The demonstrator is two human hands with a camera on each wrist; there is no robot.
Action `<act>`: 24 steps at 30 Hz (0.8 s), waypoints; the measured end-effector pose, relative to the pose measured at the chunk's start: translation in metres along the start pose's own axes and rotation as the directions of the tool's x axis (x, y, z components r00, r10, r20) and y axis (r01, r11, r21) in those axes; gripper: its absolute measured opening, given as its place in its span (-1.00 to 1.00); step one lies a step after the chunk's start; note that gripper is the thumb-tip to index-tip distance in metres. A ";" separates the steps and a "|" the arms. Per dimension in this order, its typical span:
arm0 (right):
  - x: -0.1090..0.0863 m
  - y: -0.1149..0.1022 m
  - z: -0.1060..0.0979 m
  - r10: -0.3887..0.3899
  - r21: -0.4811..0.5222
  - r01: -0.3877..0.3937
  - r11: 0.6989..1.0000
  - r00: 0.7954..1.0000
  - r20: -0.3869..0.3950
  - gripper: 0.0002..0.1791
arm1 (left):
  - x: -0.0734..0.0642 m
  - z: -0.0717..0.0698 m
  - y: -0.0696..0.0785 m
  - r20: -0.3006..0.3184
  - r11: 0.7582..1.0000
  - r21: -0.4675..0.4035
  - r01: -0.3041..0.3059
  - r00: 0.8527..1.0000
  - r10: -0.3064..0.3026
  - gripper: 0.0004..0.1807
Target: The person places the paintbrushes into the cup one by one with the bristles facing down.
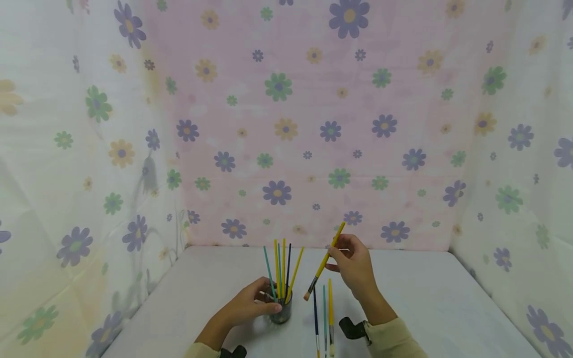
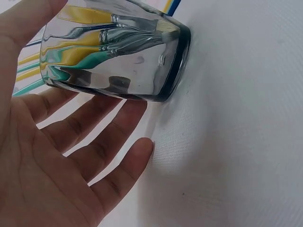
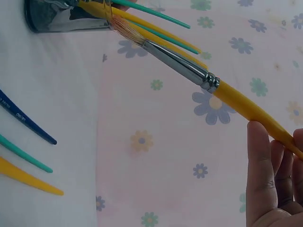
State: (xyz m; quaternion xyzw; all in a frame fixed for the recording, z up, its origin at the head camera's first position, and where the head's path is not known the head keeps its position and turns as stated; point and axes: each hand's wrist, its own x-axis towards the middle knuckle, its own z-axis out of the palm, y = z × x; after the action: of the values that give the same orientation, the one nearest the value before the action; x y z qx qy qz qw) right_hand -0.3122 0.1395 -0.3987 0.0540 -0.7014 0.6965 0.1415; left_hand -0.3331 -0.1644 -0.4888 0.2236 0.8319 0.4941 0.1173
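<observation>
A clear glass (image 1: 282,314) stands on the table, holding several paintbrushes (image 2: 85,52) with yellow, teal and dark blue handles, bristles down. My left hand (image 1: 250,304) holds the glass from the left, thumb on the near side and fingers on the far side. To the right, my right hand (image 1: 355,266) pinches a yellow-handled paintbrush (image 3: 241,101) by its handle above the table. Its tan bristles point down and left towards the glass. In the right wrist view those bristles overlap the glass's rim.
Three more brushes lie side by side between the hands: a dark blue brush (image 1: 316,315), a teal brush (image 1: 324,318) and a yellow brush (image 1: 331,308). The white table (image 1: 197,271) meets flowered cloth walls (image 1: 309,119) at the back and sides.
</observation>
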 end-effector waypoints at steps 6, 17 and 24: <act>0.001 -0.003 0.012 -0.039 0.037 0.038 0.999 0.999 0.018 -0.70 | 0.000 -0.001 -0.006 0.015 0.999 -0.031 -0.011 1.000 0.012 -0.34; 0.003 -0.001 0.025 -0.033 0.039 0.032 0.999 0.999 0.030 -0.70 | 0.001 -0.009 -0.011 0.089 0.982 -0.185 -0.036 0.995 0.053 -0.38; 0.005 0.004 0.034 -0.040 0.049 0.038 0.998 0.998 0.047 -0.72 | 0.002 -0.010 -0.014 0.097 0.979 -0.199 -0.042 0.993 0.062 -0.47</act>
State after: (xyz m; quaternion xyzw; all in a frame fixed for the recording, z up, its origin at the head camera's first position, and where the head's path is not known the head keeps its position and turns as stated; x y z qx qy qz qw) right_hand -0.3222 0.1066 -0.4004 0.0875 -0.6864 0.7089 0.1370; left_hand -0.3427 -0.1764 -0.4964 0.2575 0.7659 0.5645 0.1684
